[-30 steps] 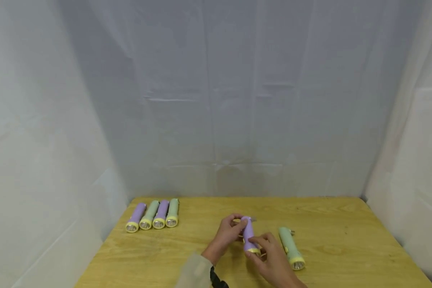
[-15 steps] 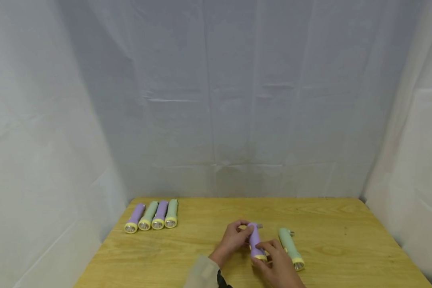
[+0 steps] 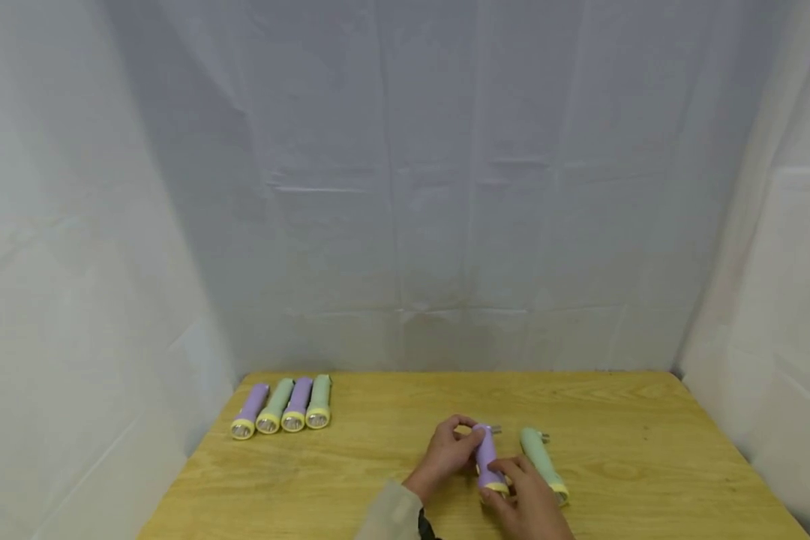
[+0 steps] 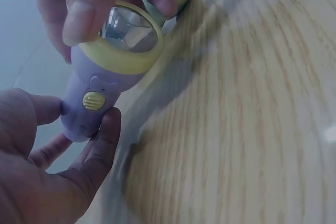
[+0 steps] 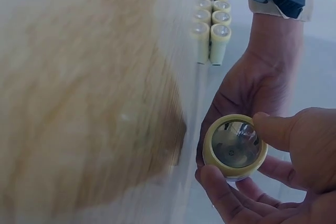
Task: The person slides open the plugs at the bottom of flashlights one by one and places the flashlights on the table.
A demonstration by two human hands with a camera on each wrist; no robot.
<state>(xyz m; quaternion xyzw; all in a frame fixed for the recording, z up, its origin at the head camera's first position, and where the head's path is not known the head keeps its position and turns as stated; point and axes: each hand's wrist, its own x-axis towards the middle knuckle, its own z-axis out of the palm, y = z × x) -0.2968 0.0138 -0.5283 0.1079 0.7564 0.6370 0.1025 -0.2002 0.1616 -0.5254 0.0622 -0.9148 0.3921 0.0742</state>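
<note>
Both hands hold a purple flashlight (image 3: pixel 487 459) with a yellow lens ring, low over the table or on it; which, I cannot tell. My left hand (image 3: pixel 448 452) pinches its tail end between thumb and fingers, beside two metal plug prongs (image 3: pixel 496 430). At the lens end, my right hand (image 3: pixel 530 501) grips the yellow ring. The left wrist view shows a ridged yellow switch (image 4: pixel 94 100) on the purple body. In the right wrist view the lens (image 5: pixel 235 144) faces the camera. Just right of it lies a green flashlight (image 3: pixel 538 455), prongs out, partly hidden by my right hand.
Several flashlights, alternating purple (image 3: pixel 252 405) and green (image 3: pixel 320 401), lie side by side at the table's back left, lenses toward me. The wooden table (image 3: pixel 614 480) is enclosed by pale sheets (image 3: pixel 405 225) at the back and sides.
Both hands have carried the purple flashlight to the right and nearer to me, close beside the green one. Its prongs show more plainly now. The other flashlights stay where they were.
</note>
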